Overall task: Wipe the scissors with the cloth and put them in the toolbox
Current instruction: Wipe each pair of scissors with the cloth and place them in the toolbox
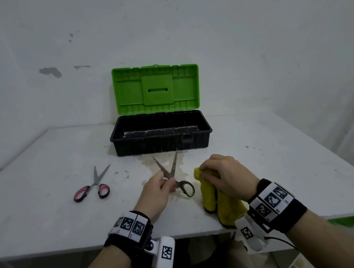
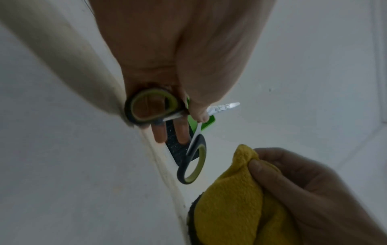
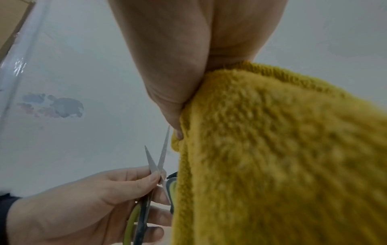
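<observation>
My left hand (image 1: 158, 191) grips the black-and-green scissors (image 1: 171, 174) near the pivot, blades spread apart and pointing at the toolbox. One handle ring (image 2: 192, 165) hangs free; the other (image 2: 153, 106) lies against my palm. My right hand (image 1: 223, 177) pinches the yellow cloth (image 1: 214, 198) just right of the scissors; the cloth (image 3: 272, 149) hangs bunched from my fingers and does not touch the blades (image 3: 159, 159). The black toolbox (image 1: 161, 144) stands behind with its green lid (image 1: 156, 90) up.
A second pair of scissors (image 1: 94, 187) with pink-and-black handles lies on the white table (image 1: 48, 214) to the left. A stained patch marks the table in front of the toolbox. The wall stands right behind the box; the table's front edge is under my wrists.
</observation>
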Demonstrator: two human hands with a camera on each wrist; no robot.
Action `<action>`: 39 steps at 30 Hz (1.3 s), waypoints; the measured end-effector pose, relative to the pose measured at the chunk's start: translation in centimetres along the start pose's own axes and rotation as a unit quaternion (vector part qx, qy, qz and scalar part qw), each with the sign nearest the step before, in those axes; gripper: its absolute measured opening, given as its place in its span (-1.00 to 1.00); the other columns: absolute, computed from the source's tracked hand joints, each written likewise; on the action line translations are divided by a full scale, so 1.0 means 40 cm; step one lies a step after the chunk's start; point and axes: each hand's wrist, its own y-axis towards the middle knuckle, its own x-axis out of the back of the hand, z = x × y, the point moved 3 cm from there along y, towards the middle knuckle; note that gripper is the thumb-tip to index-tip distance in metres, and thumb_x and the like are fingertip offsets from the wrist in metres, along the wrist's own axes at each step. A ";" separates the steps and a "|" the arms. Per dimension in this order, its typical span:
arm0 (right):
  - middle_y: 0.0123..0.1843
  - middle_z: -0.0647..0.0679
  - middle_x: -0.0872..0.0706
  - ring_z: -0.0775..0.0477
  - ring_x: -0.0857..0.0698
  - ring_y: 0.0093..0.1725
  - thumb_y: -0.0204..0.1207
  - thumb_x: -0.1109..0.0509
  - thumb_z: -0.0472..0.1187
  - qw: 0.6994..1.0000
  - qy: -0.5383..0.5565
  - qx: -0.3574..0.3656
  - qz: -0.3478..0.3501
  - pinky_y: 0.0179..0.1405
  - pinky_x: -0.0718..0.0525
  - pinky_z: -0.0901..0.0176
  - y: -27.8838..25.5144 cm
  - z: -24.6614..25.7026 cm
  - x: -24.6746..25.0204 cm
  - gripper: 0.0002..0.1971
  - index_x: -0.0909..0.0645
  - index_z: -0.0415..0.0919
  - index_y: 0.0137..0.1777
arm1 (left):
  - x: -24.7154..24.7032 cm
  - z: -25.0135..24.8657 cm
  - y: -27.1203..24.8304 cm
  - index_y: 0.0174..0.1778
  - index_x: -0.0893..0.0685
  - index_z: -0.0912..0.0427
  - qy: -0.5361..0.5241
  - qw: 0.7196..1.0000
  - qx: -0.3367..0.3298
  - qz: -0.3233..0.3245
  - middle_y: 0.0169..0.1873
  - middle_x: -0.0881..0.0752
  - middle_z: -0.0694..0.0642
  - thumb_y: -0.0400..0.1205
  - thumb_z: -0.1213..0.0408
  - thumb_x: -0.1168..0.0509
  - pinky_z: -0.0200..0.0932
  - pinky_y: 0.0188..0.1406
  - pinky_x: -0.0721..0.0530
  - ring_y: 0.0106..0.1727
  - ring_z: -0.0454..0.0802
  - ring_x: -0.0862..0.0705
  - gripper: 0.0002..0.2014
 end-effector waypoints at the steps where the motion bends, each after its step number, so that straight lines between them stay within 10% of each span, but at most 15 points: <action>1: 0.05 0.10 -0.65 0.05 -0.62 -0.01 0.63 -0.30 -0.01 1.000 0.010 -0.004 -0.015 0.01 -0.65 0.12 0.000 -0.005 0.005 -0.82 -0.63 0.03 0.16 | 0.000 -0.006 0.001 0.00 -0.64 0.13 -0.041 0.999 0.014 0.013 -0.15 -0.86 0.11 0.77 0.20 -0.24 0.01 -0.09 -0.71 -0.07 -0.03 -0.84 -0.88; 6: 0.00 0.13 -0.69 0.18 -0.61 -0.04 0.66 -0.28 -0.12 0.989 0.138 -0.049 -0.027 -0.08 -0.49 0.45 -0.005 -0.027 0.020 -0.90 -0.57 0.05 0.12 | 0.005 -0.028 -0.005 0.01 -0.62 0.39 -0.105 0.990 0.049 0.075 -0.17 -0.84 0.23 0.76 0.30 -0.28 -0.12 -0.40 -0.68 -0.33 0.08 -0.76 -0.82; 13: -0.04 0.03 -0.79 0.04 -0.76 -0.01 0.59 -0.34 -0.15 0.919 0.344 -0.192 -0.031 0.06 -0.72 0.10 -0.002 -0.042 0.008 -0.88 -0.70 0.02 0.02 | -0.014 -0.027 -0.004 -0.19 -0.74 0.30 -0.070 0.988 0.087 0.104 -0.58 -0.60 0.07 0.72 0.28 -0.34 -0.31 -0.68 -0.31 -0.58 -0.07 -0.48 -0.78; 22: 0.06 0.10 -0.67 0.13 -0.63 0.02 0.53 -0.46 -0.14 0.994 0.098 0.022 -0.041 0.05 -0.60 0.33 0.006 0.027 -0.011 -0.77 -0.68 0.01 0.18 | -0.025 -0.056 0.000 -0.17 -0.76 0.31 -0.016 0.993 0.051 0.109 -0.58 -0.69 -0.05 0.75 0.24 -0.28 -0.30 -0.57 -0.43 -0.55 -0.14 -0.50 -0.73; 27: 0.03 0.05 -0.64 0.07 -0.63 -0.03 0.57 -0.43 -0.13 0.989 0.117 0.017 -0.085 0.01 -0.66 0.17 -0.013 0.044 -0.040 -0.78 -0.71 -0.05 0.19 | -0.035 -0.087 -0.014 -0.23 -0.74 0.31 -0.004 0.993 0.006 0.114 -0.58 -0.65 -0.04 0.75 0.23 -0.28 -0.33 -0.51 -0.46 -0.53 -0.10 -0.51 -0.70; 35: 0.01 0.04 -0.60 0.02 -0.64 -0.09 0.64 -0.33 -0.05 0.994 0.073 0.019 -0.079 -0.09 -0.70 0.04 -0.020 0.058 -0.036 -0.79 -0.70 -0.01 0.19 | -0.023 -0.093 -0.017 -0.18 -0.75 0.36 0.008 0.991 -0.019 0.130 -0.20 -0.73 0.51 0.75 0.24 -0.28 -0.09 -0.37 -0.46 -0.41 0.07 -0.50 -0.70; 39: 0.00 0.04 -0.59 0.00 -0.63 -0.10 0.63 -0.34 -0.06 0.996 0.060 0.022 -0.062 -0.08 -0.69 0.04 -0.019 0.061 -0.029 -0.79 -0.71 0.00 0.19 | -0.020 -0.094 -0.019 -0.19 -0.77 0.35 0.022 0.990 -0.014 0.137 -0.42 -0.72 0.27 0.74 0.27 -0.29 -0.15 -0.41 -0.47 -0.46 0.01 -0.49 -0.72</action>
